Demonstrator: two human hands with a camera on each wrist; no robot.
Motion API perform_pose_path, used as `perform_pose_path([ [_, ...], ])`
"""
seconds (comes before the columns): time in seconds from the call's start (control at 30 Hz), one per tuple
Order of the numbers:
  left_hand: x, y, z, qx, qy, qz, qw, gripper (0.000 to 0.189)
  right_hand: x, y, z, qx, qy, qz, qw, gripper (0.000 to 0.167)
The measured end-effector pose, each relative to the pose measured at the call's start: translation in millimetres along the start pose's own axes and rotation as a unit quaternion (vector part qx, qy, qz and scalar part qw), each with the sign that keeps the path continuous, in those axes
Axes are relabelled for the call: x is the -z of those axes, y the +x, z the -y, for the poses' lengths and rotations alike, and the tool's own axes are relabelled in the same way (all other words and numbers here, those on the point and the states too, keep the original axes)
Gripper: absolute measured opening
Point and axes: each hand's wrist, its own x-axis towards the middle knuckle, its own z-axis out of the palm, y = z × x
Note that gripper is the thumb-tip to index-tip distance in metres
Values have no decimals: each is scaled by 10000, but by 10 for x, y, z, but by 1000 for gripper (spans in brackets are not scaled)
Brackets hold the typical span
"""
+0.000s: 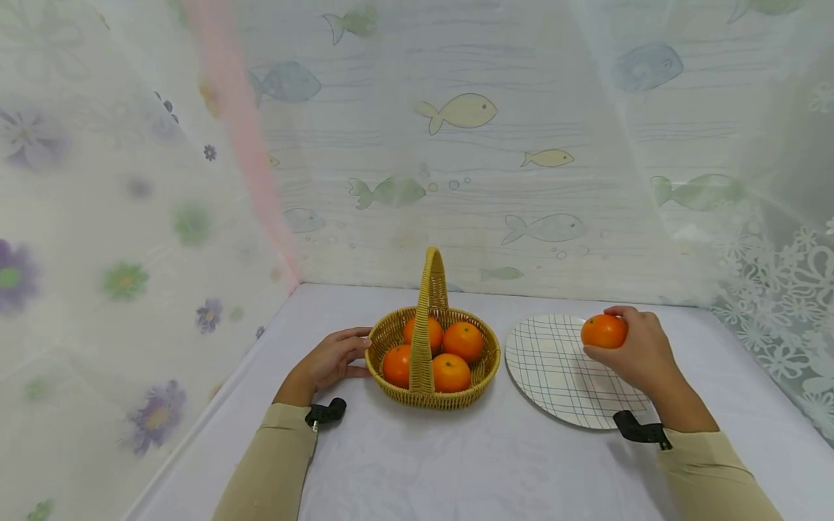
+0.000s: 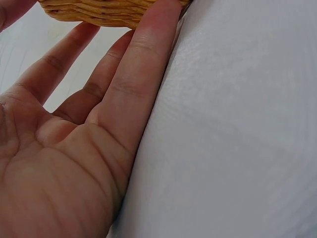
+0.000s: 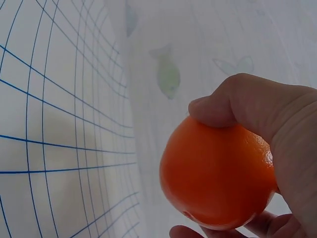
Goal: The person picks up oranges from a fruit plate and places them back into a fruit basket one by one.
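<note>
In the head view a yellow woven basket [image 1: 449, 400] with a tall handle stands at the middle of the table, and several oranges [image 1: 463, 341] lie in it. My left hand [image 1: 332, 358] is at the basket's left side, its fingertips touching the wicker wall. Seen from the left wrist, those fingers [image 2: 133, 84] reach out nearly straight beneath the basket's edge [image 2: 94, 12]. On the right, my right hand [image 1: 641, 354] grips one orange [image 1: 601, 331] between thumb and fingers, above a round white plate [image 1: 554, 376] with a grid pattern. The right wrist view shows this orange [image 3: 213, 173] beside the plate's lined surface [image 3: 59, 124].
A white cloth [image 1: 482, 463] covers the table. Behind it hangs a curtain [image 1: 391, 145] printed with fish, a flowered sheet [image 1: 130, 325] is on the left, and white lace [image 1: 782, 311] hangs at the right. The basket's handle [image 1: 425, 325] rises high above its rim.
</note>
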Motion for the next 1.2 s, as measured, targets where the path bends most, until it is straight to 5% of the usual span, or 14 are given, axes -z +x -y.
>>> perform_pose_path([
  [0.67, 2, 10, 14, 37, 5, -34, 10000, 59, -125, -51, 178, 721, -51, -112, 9973, 81],
  [1.2, -5, 9, 10, 24, 14, -47, 10000, 60, -244, -5, 624, 1136, -167, -264, 9930, 65],
])
